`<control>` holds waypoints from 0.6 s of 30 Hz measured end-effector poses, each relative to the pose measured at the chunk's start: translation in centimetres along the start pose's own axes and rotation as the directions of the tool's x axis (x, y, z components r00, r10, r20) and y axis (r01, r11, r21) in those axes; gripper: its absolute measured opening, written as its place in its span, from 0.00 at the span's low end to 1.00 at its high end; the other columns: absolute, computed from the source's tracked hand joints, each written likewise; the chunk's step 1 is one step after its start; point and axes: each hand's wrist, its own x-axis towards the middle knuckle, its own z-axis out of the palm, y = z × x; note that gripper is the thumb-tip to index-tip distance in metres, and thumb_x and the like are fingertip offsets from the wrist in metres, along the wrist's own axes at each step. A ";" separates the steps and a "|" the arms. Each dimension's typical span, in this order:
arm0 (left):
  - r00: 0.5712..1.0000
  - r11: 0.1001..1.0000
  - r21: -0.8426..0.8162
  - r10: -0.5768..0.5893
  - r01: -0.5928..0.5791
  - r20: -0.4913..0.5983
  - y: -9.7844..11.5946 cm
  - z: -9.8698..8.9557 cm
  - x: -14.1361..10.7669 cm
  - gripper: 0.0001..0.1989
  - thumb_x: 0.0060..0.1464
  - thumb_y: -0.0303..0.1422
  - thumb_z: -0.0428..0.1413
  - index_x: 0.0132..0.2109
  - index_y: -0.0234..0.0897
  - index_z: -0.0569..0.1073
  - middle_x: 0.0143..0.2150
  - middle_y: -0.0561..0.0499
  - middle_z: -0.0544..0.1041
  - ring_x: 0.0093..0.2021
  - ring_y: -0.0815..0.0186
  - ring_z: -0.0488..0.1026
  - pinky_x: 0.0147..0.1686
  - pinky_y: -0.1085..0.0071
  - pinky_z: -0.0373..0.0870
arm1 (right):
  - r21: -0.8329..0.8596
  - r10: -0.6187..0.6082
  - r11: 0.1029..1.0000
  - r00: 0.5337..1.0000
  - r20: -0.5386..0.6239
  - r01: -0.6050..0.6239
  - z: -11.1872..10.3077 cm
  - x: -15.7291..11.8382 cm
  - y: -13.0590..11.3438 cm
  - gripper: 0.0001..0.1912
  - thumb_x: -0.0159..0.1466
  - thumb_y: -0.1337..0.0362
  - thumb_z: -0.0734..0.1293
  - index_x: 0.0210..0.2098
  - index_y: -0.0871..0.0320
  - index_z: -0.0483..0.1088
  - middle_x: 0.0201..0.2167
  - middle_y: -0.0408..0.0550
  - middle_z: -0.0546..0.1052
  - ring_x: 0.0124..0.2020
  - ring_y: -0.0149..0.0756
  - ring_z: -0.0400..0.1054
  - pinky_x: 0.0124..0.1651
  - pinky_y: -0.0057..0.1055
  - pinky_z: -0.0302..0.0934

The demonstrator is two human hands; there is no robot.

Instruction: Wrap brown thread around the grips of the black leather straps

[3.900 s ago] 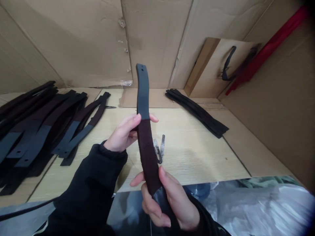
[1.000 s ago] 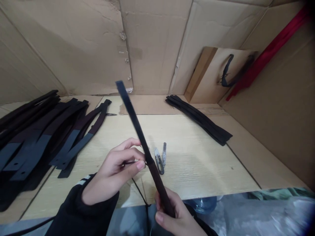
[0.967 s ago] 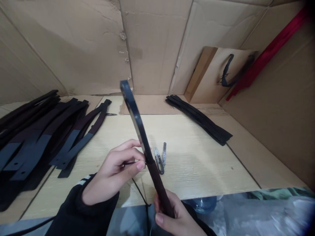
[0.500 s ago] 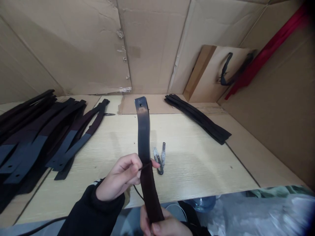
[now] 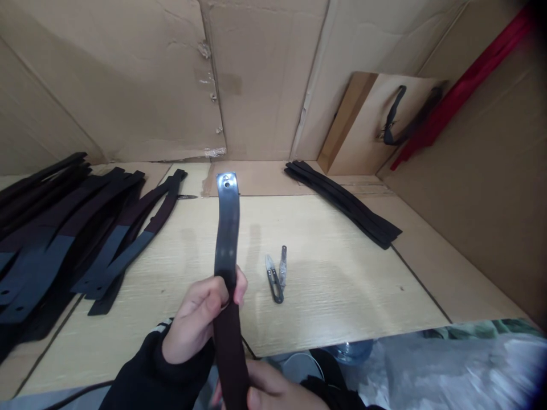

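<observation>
A long dark strap (image 5: 227, 239) stands up in front of me. Its upper length is smooth and shiny black with a hole near the tip; the lower length is dark brown and matte. My left hand (image 5: 190, 322) wraps round it where the two surfaces meet, fingertips showing past its right edge. Lower down, at the bottom of the view, my right hand (image 5: 277, 387) grips the brown part, its fingers partly hidden. Behind the strap a thin dark cord (image 5: 248, 346) shows. On the table to the right lie thread snips (image 5: 274, 282).
Several similar two-tone straps (image 5: 68, 245) are heaped at the left. A bundle of black straps (image 5: 342, 202) lies at the right rear. Beside the snips is a narrow wrapped tool (image 5: 283, 267). Cardboard walls (image 5: 265, 80) enclose the table (image 5: 329, 285); a paper bag (image 5: 367, 125) leans in the corner.
The strap and both hands have shifted left and slightly toward me. A thin dark strand pinched across the strap by my left hand no longer shows; that hand now wraps the strap.
</observation>
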 end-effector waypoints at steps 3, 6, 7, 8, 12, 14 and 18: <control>0.995 0.999 0.034 0.014 -0.011 -0.102 0.6 0.0 -0.5 0.21 0.57 0.41 0.49 0.23 0.33 0.54 0.28 0.52 0.61 0.26 0.74 0.58 0.25 0.74 0.54 | -0.364 -0.136 0.930 0.966 -0.220 0.048 0.3 -1.3 -3.0 0.26 0.60 0.45 0.63 0.45 0.62 0.68 0.31 0.49 0.71 0.31 0.31 0.66 0.33 0.27 0.58; 0.991 0.996 0.087 0.036 -0.025 -0.126 0.9 -0.1 -0.9 0.20 0.58 0.41 0.48 0.23 0.34 0.55 0.28 0.51 0.62 0.28 0.72 0.59 0.27 0.72 0.55 | -0.682 -0.354 0.728 0.814 -0.461 -0.069 -0.4 -1.9 -5.3 0.16 0.65 0.53 0.59 0.42 0.58 0.68 0.29 0.47 0.71 0.28 0.32 0.66 0.33 0.29 0.60; 0.992 0.995 0.100 0.041 -0.029 -0.118 0.9 -0.2 -1.0 0.20 0.59 0.41 0.47 0.23 0.34 0.55 0.28 0.51 0.62 0.28 0.71 0.59 0.27 0.72 0.55 | -0.784 -0.462 0.598 0.727 -0.508 -0.168 -0.9 -1.7 -5.8 0.14 0.66 0.54 0.59 0.42 0.58 0.68 0.29 0.47 0.71 0.29 0.33 0.66 0.33 0.31 0.61; 0.993 0.993 0.114 0.044 -0.032 -0.110 0.9 -0.2 -1.0 0.20 0.59 0.41 0.47 0.24 0.34 0.55 0.28 0.51 0.62 0.28 0.71 0.59 0.28 0.72 0.54 | -0.847 -0.557 0.449 0.653 -0.514 -0.284 -1.5 -1.5 -6.1 0.14 0.65 0.55 0.59 0.42 0.58 0.67 0.29 0.47 0.71 0.29 0.36 0.67 0.34 0.33 0.61; 0.991 0.975 0.217 0.076 -0.050 -0.112 0.8 -0.3 -1.3 0.20 0.60 0.42 0.45 0.24 0.35 0.55 0.28 0.51 0.63 0.29 0.70 0.59 0.28 0.71 0.53 | -0.800 -0.625 -0.006 0.626 -0.466 -0.600 -3.4 0.5 -6.3 0.19 0.61 0.51 0.64 0.43 0.61 0.67 0.34 0.52 0.72 0.37 0.47 0.68 0.37 0.40 0.63; 0.990 0.954 0.292 0.102 -0.070 -0.096 0.8 -0.3 -1.5 0.20 0.60 0.42 0.45 0.24 0.35 0.56 0.28 0.51 0.64 0.29 0.69 0.60 0.29 0.70 0.53 | -0.753 -0.591 -0.124 0.658 -0.467 -0.646 -3.9 1.5 -6.1 0.19 0.60 0.51 0.65 0.40 0.61 0.68 0.34 0.52 0.72 0.37 0.48 0.68 0.35 0.39 0.63; 0.987 0.904 0.401 0.159 -0.147 0.004 1.2 -0.2 -1.6 0.20 0.61 0.42 0.43 0.24 0.35 0.57 0.29 0.51 0.64 0.31 0.68 0.62 0.30 0.69 0.55 | -0.703 -0.588 -0.235 0.674 -0.447 -0.671 -4.4 2.6 -5.9 0.10 0.62 0.59 0.65 0.37 0.59 0.69 0.33 0.50 0.73 0.35 0.44 0.68 0.32 0.36 0.61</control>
